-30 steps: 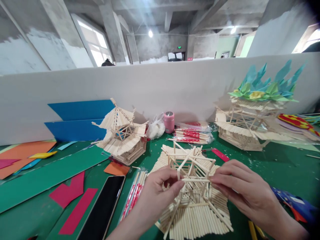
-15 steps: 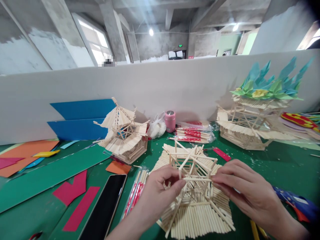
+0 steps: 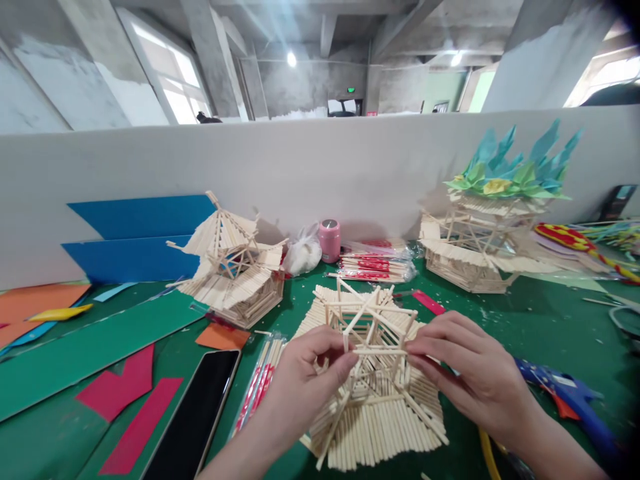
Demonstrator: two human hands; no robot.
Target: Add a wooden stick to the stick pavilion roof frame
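Note:
A wooden stick model [image 3: 380, 430] with a slatted, flared roof and an open frame of sticks on top stands on the green table in front of me. Across the near side of that frame runs a thin stick [image 3: 381, 351]. My left hand [image 3: 313, 373] pinches its left end between thumb and fingers, beside an upright post. At the right end, my right hand [image 3: 463, 367] has its thumb and fingertips closed on the stick near another post. Both hands are level with the upper frame, and the fingertips partly hide the stick's ends.
A black phone [image 3: 195, 413] and bagged sticks [image 3: 257, 380] lie left of the model. A blue glue gun [image 3: 570, 390] lies right. Behind stand a stick pavilion [image 3: 233, 267], a pink jar [image 3: 329, 241] and a paper-topped stick model [image 3: 465, 260]. Coloured paper [image 3: 143, 427] covers the left.
The view has turned slightly to the right, so the table's contents appear further left. Both hands keep their hold on the stick, with little change in their pose.

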